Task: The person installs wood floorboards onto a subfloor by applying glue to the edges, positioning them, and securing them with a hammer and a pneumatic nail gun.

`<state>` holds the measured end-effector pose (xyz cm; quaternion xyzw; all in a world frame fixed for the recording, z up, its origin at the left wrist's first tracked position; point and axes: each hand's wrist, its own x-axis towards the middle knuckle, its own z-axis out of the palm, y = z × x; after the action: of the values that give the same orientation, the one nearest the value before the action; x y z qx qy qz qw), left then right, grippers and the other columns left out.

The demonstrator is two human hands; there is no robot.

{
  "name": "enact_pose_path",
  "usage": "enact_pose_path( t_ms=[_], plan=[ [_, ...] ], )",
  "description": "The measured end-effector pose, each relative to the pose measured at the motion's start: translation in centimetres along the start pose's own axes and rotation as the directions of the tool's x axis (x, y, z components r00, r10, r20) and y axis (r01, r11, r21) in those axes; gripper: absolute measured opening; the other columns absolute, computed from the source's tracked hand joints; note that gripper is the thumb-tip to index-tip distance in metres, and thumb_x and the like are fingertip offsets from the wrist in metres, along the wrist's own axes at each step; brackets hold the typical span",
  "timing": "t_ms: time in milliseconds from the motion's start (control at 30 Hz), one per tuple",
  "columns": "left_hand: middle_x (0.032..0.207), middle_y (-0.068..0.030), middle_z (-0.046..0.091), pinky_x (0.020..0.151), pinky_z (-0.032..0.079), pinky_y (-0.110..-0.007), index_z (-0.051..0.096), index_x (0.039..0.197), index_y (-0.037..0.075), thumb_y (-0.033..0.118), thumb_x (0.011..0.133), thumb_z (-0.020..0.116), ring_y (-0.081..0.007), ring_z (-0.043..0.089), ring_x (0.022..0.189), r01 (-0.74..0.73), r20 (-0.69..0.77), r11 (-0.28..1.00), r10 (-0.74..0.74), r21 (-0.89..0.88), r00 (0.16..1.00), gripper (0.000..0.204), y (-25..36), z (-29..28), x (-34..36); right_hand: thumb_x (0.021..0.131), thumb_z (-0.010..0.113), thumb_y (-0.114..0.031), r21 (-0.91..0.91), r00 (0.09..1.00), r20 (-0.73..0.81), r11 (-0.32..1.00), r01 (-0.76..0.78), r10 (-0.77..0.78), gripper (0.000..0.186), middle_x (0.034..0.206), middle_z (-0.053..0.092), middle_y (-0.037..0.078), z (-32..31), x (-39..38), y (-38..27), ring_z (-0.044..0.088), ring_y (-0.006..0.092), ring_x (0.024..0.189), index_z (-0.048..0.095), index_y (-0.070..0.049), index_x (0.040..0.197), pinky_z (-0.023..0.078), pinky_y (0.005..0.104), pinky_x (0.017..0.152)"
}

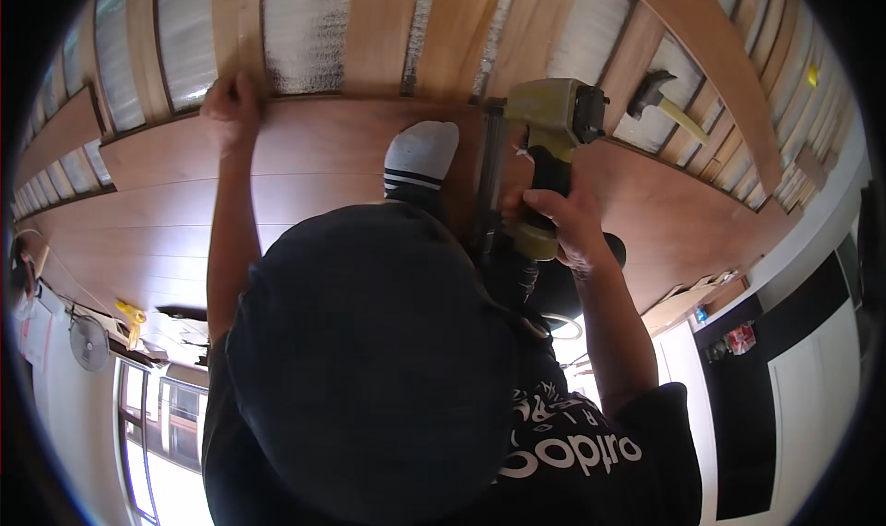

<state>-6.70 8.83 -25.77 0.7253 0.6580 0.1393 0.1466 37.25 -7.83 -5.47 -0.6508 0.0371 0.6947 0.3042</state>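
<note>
A yellow-green and black nail gun (546, 103) is in my right hand (574, 220), whose fingers wrap round its dark grip. The nose of the gun is by the edge of the outermost reddish-brown floor plank (323, 129). My left hand (233, 106) is closed in a fist and sits at that plank's far edge, left of the gun; nothing shows in it. Between my arms, a foot in a white and black sock (422, 152) stands on the plank.
Beyond the planks run wooden battens (378, 28) with silvery sheeting between them. A hammer (666, 106) lies across battens at the right, near a long loose plank (711, 55). Laid flooring (148, 231) spreads behind. A fan (89, 343) and a yellow tool (131, 321) are at the left.
</note>
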Motion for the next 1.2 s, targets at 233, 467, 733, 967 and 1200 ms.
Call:
enact_pose_path(
  t_ms=[233, 467, 733, 967, 1200],
  plan=[
    [0.082, -0.0063, 0.068, 0.075, 0.052, -0.046, 0.068, 0.085, 0.014, 0.026, 0.092, 0.069, -0.0313, 0.066, 0.081, 0.020, 0.003, 0.999, -0.020, 0.050, 1.000, 0.014, -0.4, 2.1, -1.0, 0.085, 0.065, -0.002, -0.050, 0.961, 0.259, 0.995, -0.086, 0.096, 0.068, 0.090, 0.066, 0.010, 7.3, 4.5, -1.6, 0.066, 0.0182, 0.075, 0.043, -0.001, 0.150, 0.057, 0.0334, 0.074],
    [0.081, -0.0058, 0.067, 0.075, 0.051, -0.044, 0.065, 0.084, 0.014, 0.024, 0.092, 0.070, -0.0312, 0.066, 0.080, 0.002, 0.021, 0.998, -0.003, 0.056, 1.000, 0.013, 0.4, 1.0, 0.3, 0.085, 0.064, 0.001, -0.143, 0.944, 0.277, 0.979, -0.144, 0.179, 0.067, 0.091, 0.064, 0.009, 13.1, 6.8, -2.6, 0.065, 0.0161, 0.074, 0.043, -0.001, 0.150, 0.055, 0.0312, 0.076],
    [0.085, -0.0067, 0.069, 0.075, 0.053, -0.043, 0.065, 0.089, 0.014, 0.024, 0.093, 0.068, -0.0320, 0.067, 0.082, -0.009, 0.028, 0.998, 0.008, 0.057, 1.000, 0.012, 0.1, 1.0, 0.2, 0.086, 0.063, 0.000, -0.180, 0.947, 0.259, 0.973, -0.146, 0.191, 0.065, 0.090, 0.064, 0.009, 15.4, 7.2, -1.6, 0.065, 0.0161, 0.075, 0.044, -0.002, 0.148, 0.055, 0.0310, 0.076],
    [0.082, -0.0086, 0.067, 0.073, 0.051, -0.044, 0.065, 0.088, 0.012, 0.023, 0.097, 0.065, -0.0323, 0.066, 0.079, -0.047, 0.002, 0.998, 0.047, 0.046, 0.999, 0.015, 0.1, 1.0, 0.1, 0.087, 0.064, -0.001, -0.198, 0.951, 0.245, 0.970, -0.142, 0.190, 0.064, 0.091, 0.064, 0.008, 15.7, 6.4, -1.3, 0.065, 0.0152, 0.075, 0.044, -0.003, 0.148, 0.054, 0.0301, 0.076],
    [0.084, -0.0102, 0.069, 0.076, 0.052, -0.045, 0.066, 0.092, 0.011, 0.023, 0.099, 0.064, -0.0337, 0.067, 0.082, -0.053, 0.015, 0.996, 0.052, 0.072, 0.999, 0.014, 0.3, 1.2, 0.4, 0.088, 0.066, -0.004, -0.216, 0.956, 0.253, 0.972, -0.096, 0.151, 0.057, 0.094, 0.064, 0.009, 15.6, 6.1, -0.5, 0.065, 0.0152, 0.075, 0.047, -0.002, 0.142, 0.054, 0.0302, 0.076]
  ],
)
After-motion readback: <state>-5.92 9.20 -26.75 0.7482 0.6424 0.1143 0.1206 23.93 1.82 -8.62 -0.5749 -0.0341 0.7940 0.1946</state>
